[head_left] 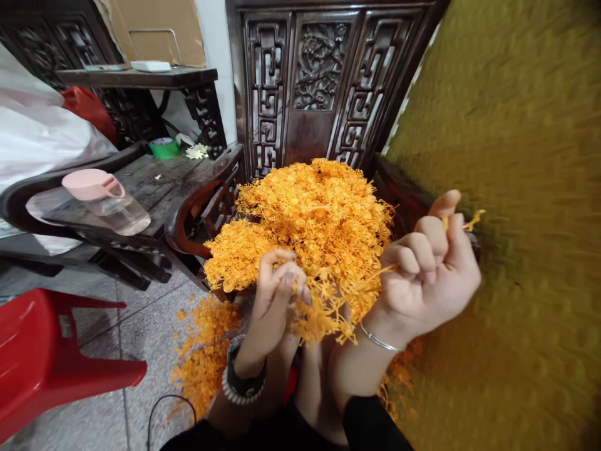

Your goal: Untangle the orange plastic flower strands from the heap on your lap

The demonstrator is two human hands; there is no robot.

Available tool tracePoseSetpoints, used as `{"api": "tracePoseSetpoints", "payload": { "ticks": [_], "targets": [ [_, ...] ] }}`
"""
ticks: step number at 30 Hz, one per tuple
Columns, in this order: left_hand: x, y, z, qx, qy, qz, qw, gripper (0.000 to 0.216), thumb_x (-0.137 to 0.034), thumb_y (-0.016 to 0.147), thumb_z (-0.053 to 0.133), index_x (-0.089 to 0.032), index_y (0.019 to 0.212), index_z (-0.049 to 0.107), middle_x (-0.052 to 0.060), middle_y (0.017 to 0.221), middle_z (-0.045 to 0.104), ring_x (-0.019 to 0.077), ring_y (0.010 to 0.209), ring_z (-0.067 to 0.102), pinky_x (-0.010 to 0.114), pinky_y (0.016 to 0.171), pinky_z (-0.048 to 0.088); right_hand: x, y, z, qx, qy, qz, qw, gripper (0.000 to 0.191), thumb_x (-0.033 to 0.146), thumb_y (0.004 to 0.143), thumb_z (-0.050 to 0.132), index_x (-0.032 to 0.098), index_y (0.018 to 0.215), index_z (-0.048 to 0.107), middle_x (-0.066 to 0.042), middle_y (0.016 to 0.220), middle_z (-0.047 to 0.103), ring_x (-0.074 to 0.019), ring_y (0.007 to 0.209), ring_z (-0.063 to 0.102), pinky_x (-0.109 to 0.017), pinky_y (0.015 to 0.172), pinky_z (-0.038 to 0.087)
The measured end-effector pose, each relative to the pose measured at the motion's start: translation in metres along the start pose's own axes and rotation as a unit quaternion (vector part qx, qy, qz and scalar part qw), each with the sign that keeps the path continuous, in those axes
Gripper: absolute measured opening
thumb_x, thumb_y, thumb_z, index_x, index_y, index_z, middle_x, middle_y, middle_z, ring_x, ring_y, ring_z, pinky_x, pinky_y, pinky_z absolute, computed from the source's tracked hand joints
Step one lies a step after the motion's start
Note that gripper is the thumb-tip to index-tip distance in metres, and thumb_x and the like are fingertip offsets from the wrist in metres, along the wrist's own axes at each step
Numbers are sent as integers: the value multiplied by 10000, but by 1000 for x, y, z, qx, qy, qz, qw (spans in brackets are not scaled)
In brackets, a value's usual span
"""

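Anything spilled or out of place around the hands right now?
Yes: orange sprigs lie scattered on the floor below the main pile. A bottle lies on its side on the table.

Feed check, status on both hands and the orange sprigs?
Left hand pinching a sprig from the orange pile. Right hand closed on a small piece. Nothing in the way.
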State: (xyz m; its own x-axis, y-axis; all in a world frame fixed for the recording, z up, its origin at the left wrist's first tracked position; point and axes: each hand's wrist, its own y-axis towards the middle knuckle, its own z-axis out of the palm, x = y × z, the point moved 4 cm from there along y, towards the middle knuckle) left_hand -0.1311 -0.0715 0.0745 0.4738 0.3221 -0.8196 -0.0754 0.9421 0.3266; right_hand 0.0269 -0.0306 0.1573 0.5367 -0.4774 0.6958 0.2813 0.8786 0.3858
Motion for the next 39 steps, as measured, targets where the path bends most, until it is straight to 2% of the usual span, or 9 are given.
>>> {"api": "tracePoseSetpoints", "payload": {
  "ticks": [3,5,11,16,19,25,30,34,39],
  "targets": [
    [-6,13,1,-43,182,116,976,270,-361,925,361,-259,1142,486,3,760,486,128,661,482,277,617,428,1,-2,3,8,18,4,1000,239,292,896,403,228,922,632,82,527,118,-55,363,9,-183,276,87],
    [-5,27,7,-4,251,148,957,297,-384,915,385,-206,941,621,22,726,520,141,682,495,285,621,409,0,-6,9,-1,21,6,1000,246,281,903,383,239,909,625,79,527,123,-60,357,23,-176,269,95],
    [-3,77,20,-1,64,151,986,584,-541,904,270,-192,439,327,-26,450,315,108,481,410,277,538,353,-1,-16,26,-23,13,-45,999,270,286,928,331,239,892,595,73,513,182,-66,347,135,-170,294,202],
    [-9,88,41,207,177,213,938,628,-787,631,448,-198,466,307,-31,509,325,124,531,374,299,570,339,7,-9,19,-17,-4,-105,994,273,272,924,339,240,914,610,61,524,242,-71,388,259,-186,401,332],
    [7,81,42,271,276,147,910,590,-747,541,592,-199,558,374,-23,587,401,134,592,404,294,593,341,8,-2,11,-17,-5,-81,997,256,290,908,365,256,914,618,62,524,207,-79,383,226,-198,387,309],
    [18,67,45,305,277,109,905,410,-445,905,371,-189,586,348,-24,590,362,112,575,386,269,579,322,-5,7,4,-1,-16,-63,998,248,341,896,386,272,954,618,50,569,372,-76,459,404,-220,528,452],
    [-18,84,48,188,256,220,922,346,-332,919,405,-183,607,385,-29,591,369,101,565,390,255,548,318,-16,5,3,73,-182,-23,980,350,504,845,456,295,1100,576,-28,1051,614,-166,961,584,-335,811,483],
    [-44,98,63,167,358,301,868,257,-288,908,446,-178,677,472,-21,645,449,101,629,443,256,606,344,-12,-2,10,73,-325,-64,941,174,394,800,593,224,829,611,13,758,563,-100,732,523,-226,686,448],
    [-42,103,77,212,400,319,833,210,-265,900,457,-173,713,481,-13,686,486,108,663,457,264,625,342,-12,-5,19,18,-298,-69,952,265,371,835,548,188,658,474,42,630,360,-64,553,324,-184,482,319]
  ]
}}
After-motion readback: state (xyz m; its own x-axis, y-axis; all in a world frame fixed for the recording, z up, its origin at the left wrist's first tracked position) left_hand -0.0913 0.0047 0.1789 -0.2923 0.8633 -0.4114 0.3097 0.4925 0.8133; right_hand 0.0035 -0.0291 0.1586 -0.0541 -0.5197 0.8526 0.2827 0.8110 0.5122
